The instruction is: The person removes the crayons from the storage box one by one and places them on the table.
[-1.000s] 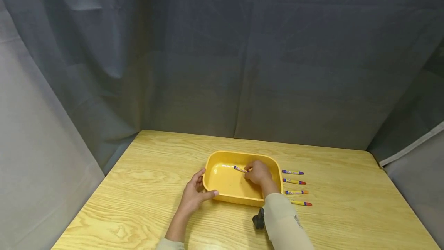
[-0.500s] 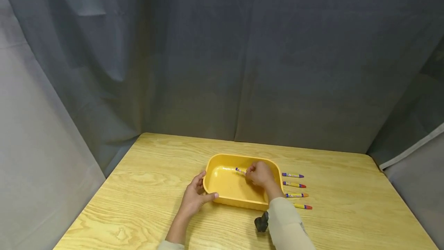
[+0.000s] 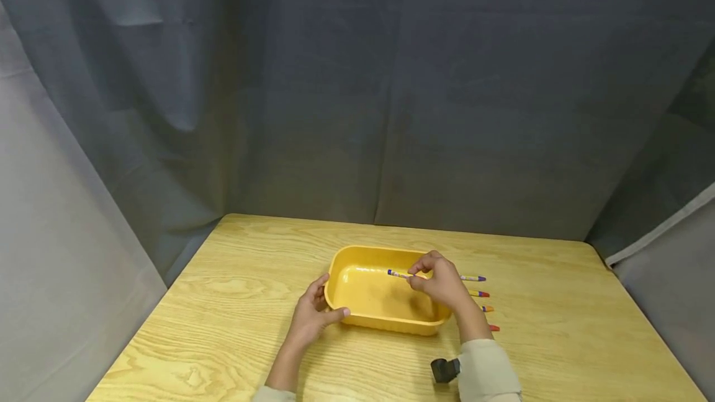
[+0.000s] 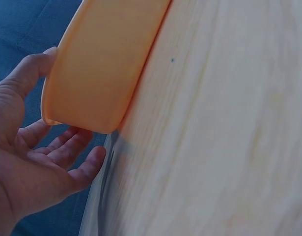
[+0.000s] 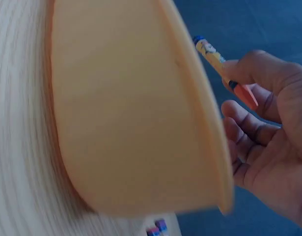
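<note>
A yellow plastic tub (image 3: 385, 323) stands on the wooden table. My left hand (image 3: 313, 312) holds its left end, thumb on the near rim and fingers against the outer wall; the left wrist view shows this hand (image 4: 47, 147) curved about the tub (image 4: 101, 59). Above the tub's right part, my right hand (image 3: 442, 279) pinches a crayon (image 3: 398, 274) between thumb and index finger. In the right wrist view the crayon (image 5: 212, 58) has a yellow wrapper and an orange-red tip, and it sits beyond the rim, with the other fingers loosely bent.
Right of the tub lies a row of several crayons, partly hidden by my right arm: a purple one (image 3: 473, 278), a red one (image 3: 483, 294), an orange one (image 3: 488, 309) and another red one (image 3: 494, 328). A dark curtain (image 3: 313, 110) hangs behind the table.
My right hand has risen from the tub's floor and moved right, carrying the crayon. My left hand has stayed at the tub's left end.
</note>
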Demonstrator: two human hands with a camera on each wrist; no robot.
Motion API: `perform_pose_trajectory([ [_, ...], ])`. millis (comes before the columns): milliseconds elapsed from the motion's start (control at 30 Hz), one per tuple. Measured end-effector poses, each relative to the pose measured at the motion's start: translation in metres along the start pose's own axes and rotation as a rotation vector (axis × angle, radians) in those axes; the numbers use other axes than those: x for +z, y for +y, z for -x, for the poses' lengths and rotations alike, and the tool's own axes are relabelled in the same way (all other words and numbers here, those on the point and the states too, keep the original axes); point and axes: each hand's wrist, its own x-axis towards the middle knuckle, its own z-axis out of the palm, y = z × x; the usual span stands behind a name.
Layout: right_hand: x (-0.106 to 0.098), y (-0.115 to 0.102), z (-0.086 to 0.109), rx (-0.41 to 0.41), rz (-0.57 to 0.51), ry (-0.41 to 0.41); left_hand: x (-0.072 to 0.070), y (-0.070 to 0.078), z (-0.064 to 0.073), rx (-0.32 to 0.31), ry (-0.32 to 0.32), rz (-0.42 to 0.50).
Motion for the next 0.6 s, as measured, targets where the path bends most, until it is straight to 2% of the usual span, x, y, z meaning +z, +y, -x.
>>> perform_pose_trajectory([
  [233, -0.032, 0.004, 0.029, 0.048, -0.08, 0.0, 0.003, 0.005, 0.001, -0.015, 0.0, -0.002],
  [500, -0.063, 0.017, 0.063, 0.116, -0.066, 0.015, 0.004, 0.031, 0.01, -0.024, -0.024, 0.033],
  [600, -0.071, 0.024, 0.076, 0.155, -0.084, 0.02, 0.004, 0.034, 0.011, -0.026, -0.022, 0.037],
])
